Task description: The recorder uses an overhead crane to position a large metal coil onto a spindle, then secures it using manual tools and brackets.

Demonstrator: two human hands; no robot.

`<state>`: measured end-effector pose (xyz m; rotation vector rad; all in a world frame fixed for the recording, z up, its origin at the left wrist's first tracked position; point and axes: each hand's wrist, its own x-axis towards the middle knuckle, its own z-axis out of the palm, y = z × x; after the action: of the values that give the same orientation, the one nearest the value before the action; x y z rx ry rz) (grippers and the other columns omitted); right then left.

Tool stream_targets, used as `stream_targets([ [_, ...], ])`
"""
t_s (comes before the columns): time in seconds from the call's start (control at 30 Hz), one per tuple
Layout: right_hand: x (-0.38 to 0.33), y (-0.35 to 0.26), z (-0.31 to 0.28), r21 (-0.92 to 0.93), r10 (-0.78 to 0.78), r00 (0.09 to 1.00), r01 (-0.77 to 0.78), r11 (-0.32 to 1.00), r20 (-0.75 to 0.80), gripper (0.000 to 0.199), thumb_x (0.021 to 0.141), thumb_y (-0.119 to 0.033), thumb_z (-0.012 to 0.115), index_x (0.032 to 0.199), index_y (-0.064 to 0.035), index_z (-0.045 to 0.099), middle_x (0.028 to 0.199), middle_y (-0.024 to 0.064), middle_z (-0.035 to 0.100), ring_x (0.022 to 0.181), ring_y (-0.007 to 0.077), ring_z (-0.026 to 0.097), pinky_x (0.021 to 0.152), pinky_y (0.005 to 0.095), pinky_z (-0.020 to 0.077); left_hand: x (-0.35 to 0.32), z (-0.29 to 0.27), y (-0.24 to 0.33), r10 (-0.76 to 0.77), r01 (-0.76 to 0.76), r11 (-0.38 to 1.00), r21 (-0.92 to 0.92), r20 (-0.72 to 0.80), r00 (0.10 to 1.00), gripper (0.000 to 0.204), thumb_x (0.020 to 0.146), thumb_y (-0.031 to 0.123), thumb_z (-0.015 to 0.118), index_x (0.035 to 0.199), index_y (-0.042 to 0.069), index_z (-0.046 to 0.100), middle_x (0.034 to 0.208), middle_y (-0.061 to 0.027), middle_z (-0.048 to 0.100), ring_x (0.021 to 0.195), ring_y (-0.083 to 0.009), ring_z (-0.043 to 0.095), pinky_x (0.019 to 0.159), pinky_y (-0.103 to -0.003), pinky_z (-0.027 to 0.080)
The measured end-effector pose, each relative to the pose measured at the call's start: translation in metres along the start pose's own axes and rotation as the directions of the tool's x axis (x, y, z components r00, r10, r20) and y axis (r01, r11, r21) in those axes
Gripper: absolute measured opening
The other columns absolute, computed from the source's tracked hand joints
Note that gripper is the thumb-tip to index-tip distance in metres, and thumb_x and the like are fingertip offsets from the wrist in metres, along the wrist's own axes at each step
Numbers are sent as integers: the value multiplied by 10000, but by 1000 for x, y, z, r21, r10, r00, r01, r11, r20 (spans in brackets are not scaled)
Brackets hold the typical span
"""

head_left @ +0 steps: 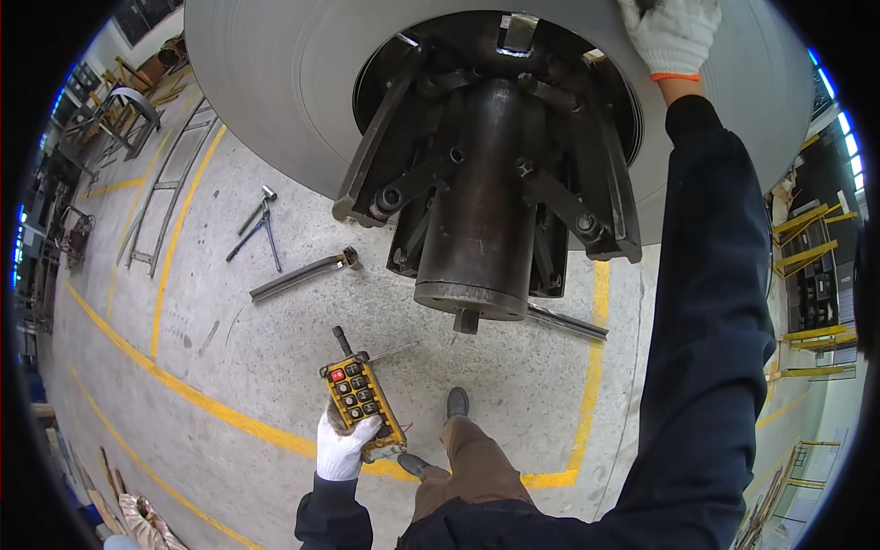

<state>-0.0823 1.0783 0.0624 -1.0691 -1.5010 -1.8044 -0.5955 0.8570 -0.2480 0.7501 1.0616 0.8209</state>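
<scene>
My left hand [343, 444], in a white glove, grips a yellow remote control [364, 396] with black buttons, a red button and a stubby black antenna. The thumb lies on its lower face. Above and ahead stands a large grey steel coil [266, 82]. Through its bore juts a dark steel mandrel [481, 202] with hinged links and long jaw segments around it. My right arm is stretched up, and my right hand [676, 35], in a white glove with an orange cuff, lies against the coil's face with fingers extended. Its fingertips are partly cut off by the upper edge.
On the floor at left lie a hammer [258, 209], a long-handled blue tool [266, 236] and a metal channel bar [302, 275]. Another bar [568, 321] lies below the mandrel. A ladder-like steel frame [168, 183] is farther left. Yellow racks [811, 275] stand at right.
</scene>
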Motion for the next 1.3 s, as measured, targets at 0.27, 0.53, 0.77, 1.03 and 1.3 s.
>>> stream_targets([
  [0.27,-4,4,3,11,-1,1000,1,1000,7,601,873,-320,731,1397,-91,546,1507,197,476,1428,449,396,1157,569,332,-5,11,17,-8,7,999,37,25,1000,572,803,42,811,1310,4,548,1132,-93,701,984,-192,712,896,-362,603],
  [0.53,-2,6,8,20,9,1000,-8,1000,-5,610,865,-307,739,1401,-92,541,1510,196,472,1430,452,392,1157,570,331,-8,17,27,-37,39,999,-17,74,997,597,831,18,784,1361,0,510,1166,-104,687,1019,-199,705,916,-367,599],
  [0.77,-4,8,4,43,36,999,-37,998,34,614,868,-314,740,1404,-89,541,1513,198,471,1433,453,389,1161,574,328,-8,22,31,0,1,1000,-7,62,998,562,833,30,779,1333,-6,526,1157,-106,690,1003,-195,707,910,-361,598],
  [1.03,-15,19,5,53,46,999,-47,997,30,600,886,-332,727,1402,-89,540,1508,203,479,1427,459,398,1159,580,328,-13,30,38,34,-35,999,13,30,999,551,835,51,791,1323,-2,541,1148,-96,695,1006,-179,699,912,-348,590],
  [1.3,-14,28,6,109,57,998,-60,992,23,556,889,-303,724,1376,-95,556,1504,194,488,1422,451,412,1159,580,333,-21,50,62,82,-83,996,30,32,996,574,837,61,798,1344,-4,537,1171,-98,694,1014,-179,698,920,-351,585],
])
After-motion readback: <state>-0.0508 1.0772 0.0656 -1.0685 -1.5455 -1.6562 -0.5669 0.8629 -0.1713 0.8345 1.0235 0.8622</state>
